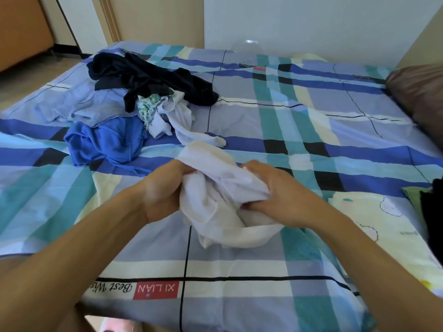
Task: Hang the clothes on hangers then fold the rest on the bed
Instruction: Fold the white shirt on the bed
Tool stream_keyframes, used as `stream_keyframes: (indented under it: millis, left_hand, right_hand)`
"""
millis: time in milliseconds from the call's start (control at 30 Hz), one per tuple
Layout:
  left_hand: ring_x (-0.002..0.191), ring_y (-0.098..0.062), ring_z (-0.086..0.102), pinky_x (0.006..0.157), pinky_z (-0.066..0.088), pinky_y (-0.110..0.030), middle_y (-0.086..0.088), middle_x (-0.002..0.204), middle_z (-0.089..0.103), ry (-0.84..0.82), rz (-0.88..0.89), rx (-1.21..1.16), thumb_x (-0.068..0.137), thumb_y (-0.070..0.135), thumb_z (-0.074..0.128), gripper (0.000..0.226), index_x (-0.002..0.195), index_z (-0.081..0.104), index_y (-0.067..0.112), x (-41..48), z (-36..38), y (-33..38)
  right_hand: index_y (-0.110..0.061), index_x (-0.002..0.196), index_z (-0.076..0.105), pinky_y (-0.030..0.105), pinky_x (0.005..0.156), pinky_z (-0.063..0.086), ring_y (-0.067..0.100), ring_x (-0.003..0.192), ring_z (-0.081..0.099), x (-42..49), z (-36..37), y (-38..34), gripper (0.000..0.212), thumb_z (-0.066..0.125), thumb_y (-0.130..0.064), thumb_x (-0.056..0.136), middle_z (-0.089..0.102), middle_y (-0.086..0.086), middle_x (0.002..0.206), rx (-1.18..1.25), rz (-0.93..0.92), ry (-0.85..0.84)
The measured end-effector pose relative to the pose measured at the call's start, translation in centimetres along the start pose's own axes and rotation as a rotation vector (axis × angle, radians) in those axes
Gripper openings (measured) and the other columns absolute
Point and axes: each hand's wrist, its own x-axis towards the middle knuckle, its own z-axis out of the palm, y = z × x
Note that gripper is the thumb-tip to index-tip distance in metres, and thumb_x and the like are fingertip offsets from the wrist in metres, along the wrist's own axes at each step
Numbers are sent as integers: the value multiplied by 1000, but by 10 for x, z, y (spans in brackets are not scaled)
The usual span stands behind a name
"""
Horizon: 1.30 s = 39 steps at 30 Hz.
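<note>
A crumpled white garment (215,202) is bunched between both hands above the middle of the bed (311,144), which has a blue, teal and cream checked sheet. My left hand (163,188) grips its left side. My right hand (280,192) grips its right side. Behind them lies a pile of clothes: a black garment (148,77), a pale blue shirt (91,104), a bright blue garment (107,142), a green-patterned piece (148,104) and a white garment (177,121). No hanger is in view.
A brown pillow (419,92) lies at the bed's right edge. Dark and green folded cloth (429,207) sits at the right edge of the frame. A white wall and a wooden door frame stand behind the bed; wooden furniture (21,27) is at far left.
</note>
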Motion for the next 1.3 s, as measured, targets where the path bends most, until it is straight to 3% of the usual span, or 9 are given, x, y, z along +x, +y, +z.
stream_keyframes:
  millis: [67, 200, 367, 533, 667, 767, 900, 1067, 1300]
  left_hand:
    - [84, -17, 75, 72, 61, -33, -5, 97, 78, -26, 25, -73, 95, 11, 45, 28, 106, 71, 12, -7, 0, 3]
    - [68, -20, 74, 57, 59, -27, -11, 81, 75, -211, 0, -134, 49, 0, 65, 34, 79, 80, 5, -17, -6, 11]
    - [110, -34, 67, 101, 49, -36, -30, 119, 66, -538, -112, -192, 90, 6, 42, 43, 121, 61, -16, -21, -13, 12]
    - [114, -35, 64, 105, 47, -51, -9, 121, 69, -58, 65, 550, 76, 46, 67, 52, 121, 66, 20, -10, -10, -1]
    - [110, -43, 67, 93, 54, -58, -20, 127, 66, -167, -205, 178, 73, 54, 67, 66, 128, 62, 18, -10, -4, -24]
    - [114, -44, 65, 93, 54, -59, -20, 125, 68, -233, -116, -76, 91, 36, 59, 44, 130, 61, 15, -8, 7, -35]
    - [70, -9, 73, 60, 57, -21, 2, 78, 77, -166, 47, -238, 103, 14, 38, 25, 100, 63, 14, -10, 25, -34]
    - [83, -21, 74, 72, 61, -30, -10, 97, 76, -193, 187, -357, 84, 23, 52, 31, 95, 78, 9, -7, 15, -9]
    - [83, -39, 69, 81, 55, -40, -35, 94, 66, -787, -61, -283, 89, 33, 70, 61, 128, 53, -11, -22, -15, 21]
  right_hand:
    - [-26, 121, 66, 22, 80, 46, 0, 94, 62, 3, 2, 5, 26, 66, -22, 95, 68, -11, 109, 84, -22, 74]
    - [-31, 113, 75, 30, 97, 54, 11, 107, 70, 1, -1, -3, 32, 49, -13, 104, 76, -8, 111, 565, 62, 14]
    - [-12, 122, 69, 42, 94, 55, 25, 105, 68, 3, -5, -8, 34, 48, -10, 95, 72, 13, 118, 1330, 301, 108]
    - [-8, 113, 75, 38, 86, 61, 23, 101, 72, -7, -14, -14, 40, 55, -23, 82, 72, 13, 118, 1621, 247, 120]
    - [-13, 106, 80, 38, 84, 61, 23, 108, 71, -12, -14, -19, 42, 67, -22, 67, 73, 10, 121, 1610, 142, 95]
    - [-16, 96, 83, 34, 77, 61, 20, 102, 74, -16, -12, -24, 40, 68, -23, 60, 75, 7, 114, 1619, 107, 50]
    - [-15, 85, 84, 31, 68, 61, 20, 90, 76, -21, -9, -22, 36, 67, -22, 55, 78, 7, 103, 1569, 109, -23]
    - [-14, 95, 82, 31, 75, 61, 21, 94, 74, -14, -22, 2, 33, 66, -8, 67, 76, 11, 105, 1376, 46, 34]
    - [-4, 110, 68, 28, 77, 59, 21, 93, 70, -1, -28, 22, 33, 56, 2, 80, 74, 10, 100, 1185, -2, 182]
